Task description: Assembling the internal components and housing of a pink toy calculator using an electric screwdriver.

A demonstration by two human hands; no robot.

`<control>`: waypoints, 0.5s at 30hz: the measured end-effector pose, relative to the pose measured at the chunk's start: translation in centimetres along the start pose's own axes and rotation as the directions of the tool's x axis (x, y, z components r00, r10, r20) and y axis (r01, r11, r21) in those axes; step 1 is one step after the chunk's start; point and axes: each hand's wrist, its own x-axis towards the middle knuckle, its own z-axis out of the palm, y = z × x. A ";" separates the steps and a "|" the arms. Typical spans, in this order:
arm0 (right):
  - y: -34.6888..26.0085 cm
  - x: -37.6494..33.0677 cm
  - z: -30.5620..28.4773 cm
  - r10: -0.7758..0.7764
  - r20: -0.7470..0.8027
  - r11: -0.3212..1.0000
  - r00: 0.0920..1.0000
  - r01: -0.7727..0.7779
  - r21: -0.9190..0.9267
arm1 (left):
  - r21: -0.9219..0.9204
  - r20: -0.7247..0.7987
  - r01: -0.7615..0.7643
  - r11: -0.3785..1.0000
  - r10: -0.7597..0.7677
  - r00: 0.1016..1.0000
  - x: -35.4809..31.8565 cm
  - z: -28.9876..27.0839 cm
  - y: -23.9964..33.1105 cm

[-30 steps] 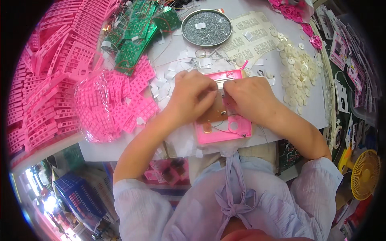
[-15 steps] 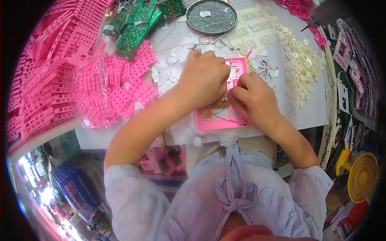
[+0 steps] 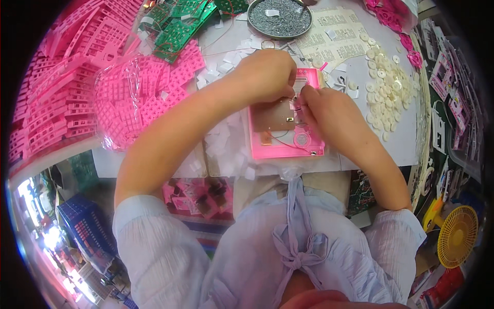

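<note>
A white table (image 3: 406, 139) was seen, crowded w/ parts. At its left, pink plastic grid frames (image 3: 56, 87) were heaped, and beside them a clear bag of pink keypads (image 3: 139, 98) was laid. Green circuit boards (image 3: 177, 23) were piled at the far edge, next to a round metal dish (image 3: 280, 18) filled w/ grey screws. Printed paper sheets (image 3: 334, 38) were spread to the dish's right. White round buttons (image 3: 383, 87) were scattered on the right side, small white paper squares (image 3: 226, 144) near the front edge. An open pink casing (image 3: 283, 134) was set at centre-front.
</note>
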 end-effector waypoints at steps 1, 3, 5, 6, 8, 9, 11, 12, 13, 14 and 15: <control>0.8 0.1 0.1 -0.030 -0.021 0.999 0.999 0.030 0.023 | -0.015 -0.019 -0.020 1.000 0.020 1.000 0.0 0.1 -0.2; 1.5 0.2 0.6 -0.094 -0.140 0.991 0.986 0.106 0.081 | -0.043 -0.058 -0.060 0.997 0.057 0.997 -0.2 0.4 -0.6; 2.0 0.4 1.3 -0.143 -0.335 0.971 0.932 0.198 0.137 | -0.028 -0.052 -0.036 0.999 0.035 0.998 -0.2 0.1 -0.1; 2.2 0.6 1.9 -0.127 -0.393 0.965 0.911 0.206 0.165 | -0.020 -0.049 -0.024 1.000 0.023 0.999 -0.1 0.0 0.1; 2.3 1.3 2.9 -0.091 -0.512 0.950 0.854 0.229 0.213 | 0.035 -0.058 -0.023 0.999 0.025 0.998 0.4 0.5 -0.1; 2.5 1.3 3.3 -0.058 -0.494 0.951 0.867 0.199 0.237 | 0.062 -0.063 -0.022 0.998 0.026 0.998 0.6 0.7 -0.3; 3.0 1.2 3.7 0.008 -0.450 0.947 0.893 0.138 0.290 | 0.004 -0.007 -0.010 1.000 0.010 1.000 0.7 0.3 -0.3; 3.0 1.3 3.6 -0.009 -0.441 0.953 0.898 0.141 0.267 | -0.024 0.021 -0.004 1.000 0.005 1.000 0.7 0.1 -0.3; 2.9 1.4 3.5 -0.026 -0.431 0.958 0.902 0.145 0.247 | -0.033 0.019 0.004 0.999 -0.004 1.000 0.6 0.0 -0.4; 2.9 1.4 3.4 -0.042 -0.421 0.962 0.906 0.150 0.227 | -0.042 0.017 0.013 0.999 -0.012 1.000 0.5 -0.1 -0.4; 2.9 1.6 2.8 -0.092 -0.375 0.967 0.922 0.173 0.187 | -0.051 0.015 0.021 0.998 -0.020 1.000 0.4 -0.1 -0.5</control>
